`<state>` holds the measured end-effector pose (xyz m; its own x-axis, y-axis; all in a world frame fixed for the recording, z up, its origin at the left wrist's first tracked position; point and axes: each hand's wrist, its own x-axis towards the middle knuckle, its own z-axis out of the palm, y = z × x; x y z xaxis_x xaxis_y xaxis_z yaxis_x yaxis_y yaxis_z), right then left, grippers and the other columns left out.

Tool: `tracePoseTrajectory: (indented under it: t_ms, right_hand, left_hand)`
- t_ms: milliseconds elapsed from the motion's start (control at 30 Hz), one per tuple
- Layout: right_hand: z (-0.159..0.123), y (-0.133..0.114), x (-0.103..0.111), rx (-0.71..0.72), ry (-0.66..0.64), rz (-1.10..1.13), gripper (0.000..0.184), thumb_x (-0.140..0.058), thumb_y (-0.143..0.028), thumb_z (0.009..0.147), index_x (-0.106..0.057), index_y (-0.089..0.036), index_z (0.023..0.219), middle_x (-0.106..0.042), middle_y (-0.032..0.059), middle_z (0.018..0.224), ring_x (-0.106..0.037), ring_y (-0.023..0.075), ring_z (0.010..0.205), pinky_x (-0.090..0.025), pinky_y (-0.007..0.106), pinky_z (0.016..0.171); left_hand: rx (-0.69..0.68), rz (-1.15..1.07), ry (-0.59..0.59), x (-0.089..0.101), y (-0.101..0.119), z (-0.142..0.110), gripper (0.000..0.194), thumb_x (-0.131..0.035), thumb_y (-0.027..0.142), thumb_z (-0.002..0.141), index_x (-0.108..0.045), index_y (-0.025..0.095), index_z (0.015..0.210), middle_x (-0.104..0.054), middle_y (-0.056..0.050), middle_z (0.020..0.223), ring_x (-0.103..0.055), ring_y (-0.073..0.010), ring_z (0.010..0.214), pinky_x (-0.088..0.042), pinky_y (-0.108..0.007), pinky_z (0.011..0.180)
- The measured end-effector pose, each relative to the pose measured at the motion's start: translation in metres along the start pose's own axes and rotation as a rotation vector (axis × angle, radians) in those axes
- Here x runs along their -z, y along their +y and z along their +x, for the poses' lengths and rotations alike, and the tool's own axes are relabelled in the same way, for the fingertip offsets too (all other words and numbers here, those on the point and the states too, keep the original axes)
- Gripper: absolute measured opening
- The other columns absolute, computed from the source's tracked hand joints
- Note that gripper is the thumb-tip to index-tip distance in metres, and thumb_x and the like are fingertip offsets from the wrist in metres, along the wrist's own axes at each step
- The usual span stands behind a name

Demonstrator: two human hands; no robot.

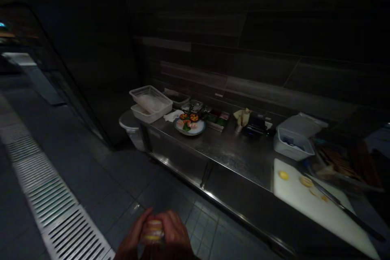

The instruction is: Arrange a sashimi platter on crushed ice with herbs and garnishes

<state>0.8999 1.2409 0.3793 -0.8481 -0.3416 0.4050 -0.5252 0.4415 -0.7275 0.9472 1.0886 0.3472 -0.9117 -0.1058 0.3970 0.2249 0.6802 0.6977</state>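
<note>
At the bottom edge, my left hand (132, 237) and my right hand (176, 231) are pressed together over the dark tiled floor. Their fingers are closed round a small yellow piece (152, 230), possibly a lemon. Both hands are well short of the steel counter (234, 152). On it, at the right, lies a white cutting board (319, 211) with yellow slices (283, 175) and a long knife (338, 205). Further left stands a plate of garnished food (189, 125).
Stacked clear tubs (150, 103) sit at the counter's left end, above a round bin (131, 124). A white container (292, 144) and a tray of food (344, 166) stand at the right. A metal drain grate (51, 199) runs along the floor at the left.
</note>
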Motion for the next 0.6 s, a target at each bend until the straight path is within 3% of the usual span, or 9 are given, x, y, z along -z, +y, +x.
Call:
tracePoseTrajectory:
  t_ms: [100, 167, 267, 367, 500, 600]
  right_hand:
    - [0.038, 0.041, 0.009, 0.006, 0.05, -0.008, 0.017, -0.049, -0.022, 0.084, -0.059, -0.022, 0.097, -0.064, 0.0049, 0.087, -0.062, 0.0204, 0.077, -0.052, 0.032, 0.069]
    - [0.067, 0.069, 0.008, 0.024, 0.088, -0.019, 0.02, -0.047, -0.018, 0.082, -0.06, -0.021, 0.096, -0.066, 0.0054, 0.088, -0.062, 0.0205, 0.077, -0.053, 0.033, 0.071]
    - [0.121, 0.111, -0.004, -0.101, 0.082, -0.028, 0.031, -0.052, -0.014, 0.074, -0.062, -0.021, 0.103, -0.068, 0.0048, 0.093, -0.064, 0.0207, 0.08, -0.054, 0.032, 0.072]
    - [0.189, 0.151, -0.025, -0.189, 0.079, -0.084, 0.04, -0.056, -0.012, 0.072, -0.062, -0.02, 0.11, -0.067, 0.0061, 0.098, -0.063, 0.022, 0.087, -0.054, 0.034, 0.075]
    - [0.294, 0.199, -0.058, -0.164, 0.121, -0.173, 0.037, -0.055, -0.009, 0.074, -0.06, -0.016, 0.11, -0.065, 0.0082, 0.099, -0.058, 0.0241, 0.092, -0.051, 0.038, 0.081]
    - [0.365, 0.232, -0.08, -0.169, 0.211, -0.156, 0.036, -0.056, -0.01, 0.076, -0.057, -0.016, 0.112, -0.063, 0.0092, 0.103, -0.057, 0.0234, 0.096, -0.051, 0.038, 0.086]
  left_hand:
    - [0.001, -0.069, -0.089, -0.036, -0.013, 0.053, 0.056, -0.054, 0.025, 0.089, -0.039, 0.021, 0.143, -0.056, -0.013, 0.137, -0.059, -0.023, 0.121, -0.053, -0.031, 0.098]
    - [0.074, -0.14, -0.203, -0.053, -0.02, 0.093, 0.053, -0.05, 0.023, 0.091, -0.038, 0.019, 0.142, -0.054, -0.014, 0.139, -0.056, -0.0233, 0.125, -0.051, -0.035, 0.103]
    - [0.141, -0.248, -0.339, -0.071, -0.041, 0.166, 0.052, -0.048, 0.021, 0.09, -0.037, 0.018, 0.141, -0.053, -0.016, 0.139, -0.053, -0.0249, 0.128, -0.049, -0.041, 0.105]
    - [0.085, -0.271, -0.398, -0.088, -0.083, 0.249, 0.055, -0.047, 0.015, 0.085, -0.036, 0.017, 0.139, -0.054, -0.017, 0.137, -0.054, -0.0256, 0.126, -0.048, -0.046, 0.105]
    - [-0.125, -0.181, -0.429, -0.109, -0.151, 0.366, 0.054, -0.044, 0.01, 0.084, -0.038, 0.014, 0.137, -0.054, -0.018, 0.134, -0.054, -0.0249, 0.124, -0.047, -0.048, 0.106]
    - [-0.237, -0.132, -0.442, -0.121, -0.187, 0.448, 0.051, -0.044, 0.009, 0.086, -0.039, 0.012, 0.136, -0.055, -0.017, 0.131, -0.054, -0.0239, 0.123, -0.048, -0.045, 0.104]
